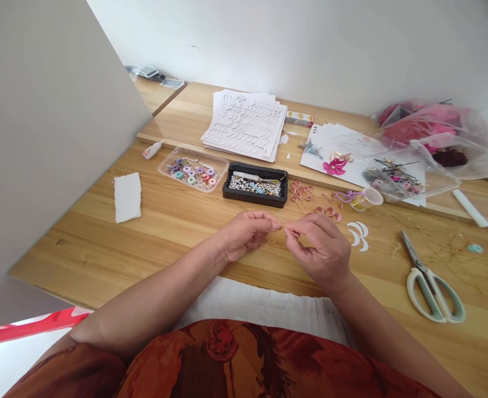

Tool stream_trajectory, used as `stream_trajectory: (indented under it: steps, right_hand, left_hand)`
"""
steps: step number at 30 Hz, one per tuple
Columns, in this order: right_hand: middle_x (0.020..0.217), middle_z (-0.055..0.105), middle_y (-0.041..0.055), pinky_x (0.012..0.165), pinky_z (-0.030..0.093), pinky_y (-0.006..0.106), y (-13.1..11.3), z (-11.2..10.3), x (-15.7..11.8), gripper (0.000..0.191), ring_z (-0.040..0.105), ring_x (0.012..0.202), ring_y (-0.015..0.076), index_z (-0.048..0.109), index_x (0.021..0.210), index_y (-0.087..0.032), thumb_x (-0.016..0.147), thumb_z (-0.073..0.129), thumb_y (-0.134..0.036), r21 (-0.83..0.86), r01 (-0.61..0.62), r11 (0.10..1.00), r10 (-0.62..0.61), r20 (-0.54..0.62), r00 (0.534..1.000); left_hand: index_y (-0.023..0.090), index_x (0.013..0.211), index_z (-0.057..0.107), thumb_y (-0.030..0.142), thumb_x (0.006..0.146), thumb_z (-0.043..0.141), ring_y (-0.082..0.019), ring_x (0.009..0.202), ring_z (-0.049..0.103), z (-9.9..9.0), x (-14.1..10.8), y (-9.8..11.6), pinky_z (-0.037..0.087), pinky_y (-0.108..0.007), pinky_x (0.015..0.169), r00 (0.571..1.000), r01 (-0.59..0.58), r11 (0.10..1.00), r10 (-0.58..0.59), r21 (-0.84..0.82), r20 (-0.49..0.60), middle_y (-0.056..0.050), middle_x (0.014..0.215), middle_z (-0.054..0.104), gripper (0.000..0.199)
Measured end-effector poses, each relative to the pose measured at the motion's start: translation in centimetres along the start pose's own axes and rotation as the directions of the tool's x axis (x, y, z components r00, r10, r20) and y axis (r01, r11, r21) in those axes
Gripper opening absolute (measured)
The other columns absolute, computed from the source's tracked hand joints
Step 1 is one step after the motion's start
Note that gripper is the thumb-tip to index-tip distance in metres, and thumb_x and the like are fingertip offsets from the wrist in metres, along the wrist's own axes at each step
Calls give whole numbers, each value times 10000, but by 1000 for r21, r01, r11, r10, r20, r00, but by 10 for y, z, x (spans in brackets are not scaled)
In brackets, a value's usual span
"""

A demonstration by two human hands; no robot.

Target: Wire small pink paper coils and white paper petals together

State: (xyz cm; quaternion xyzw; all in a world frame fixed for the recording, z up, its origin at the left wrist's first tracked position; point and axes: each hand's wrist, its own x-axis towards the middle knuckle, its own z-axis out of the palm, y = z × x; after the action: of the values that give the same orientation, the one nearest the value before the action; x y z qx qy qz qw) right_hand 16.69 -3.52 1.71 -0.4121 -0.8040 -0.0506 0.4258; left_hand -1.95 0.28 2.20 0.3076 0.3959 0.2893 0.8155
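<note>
While left hand (250, 235) and right hand (321, 246) pinch a thin golden wire (284, 226), fingertips closed, | it sits between them, near the black tray (254, 198) | wooden worktop (177, 221), scissors (421, 267) at right | pale wall (310, 50) behind

Two bare hands, one left hand (247, 235) and one right hand (320, 246), mark the clock's centre; the gold-coloured wire (271, 241) at their fingertips is too fine to count. At three o'clock lie four white crescent-shaped cut-outs (356, 238) and, farther out, one flat white strip (471, 208). Toward four: one pair of steel scissors with white and pale-green handles (423, 271). At one: one magenta petalled flower (335, 167). At twelve: one white, yellow and red carton (299, 119). At eleven: one black rectangular tray (254, 198) with one white-handled tool (246, 176) and uncountably many silver and gold beads (247, 187). At ten: one clear plastic box (210, 189) and one white plastic bottle (152, 150). At nine: one white rectangular pad (127, 198).
</note>
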Motion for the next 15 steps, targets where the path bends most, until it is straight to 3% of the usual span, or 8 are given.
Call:
stream_trajectory:
  steps: [5,9,15]
  right_hand:
    - [800,712,35,706,544,338,3,-1,1,278,620,723,191,633,961,-219,805,702,1,-75,109,991,-107,31,994]
    - [824,719,34,742,555,349,3,-2,0,271,631,723,187,632,972,-220,815,703,-11,-102,176,979,-170,67,983]
    - [779,715,25,691,532,331,0,0,1,220,635,712,179,656,925,-219,830,680,-22,15,25,1000,-26,49,998]
  left_hand:
    - [139,712,724,426,661,821,-47,429,196,-1,-1,4,53,-263,453,999,-7,991,13,137,-46,90,462,315,307]
    - [151,648,712,391,564,902,-56,489,356,0,-2,4,182,-251,480,995,-47,983,61,175,-73,35,543,552,318]
    - [148,659,725,281,585,864,-84,590,484,-5,0,6,310,-241,571,993,-76,968,94,240,-64,-3,663,670,207]
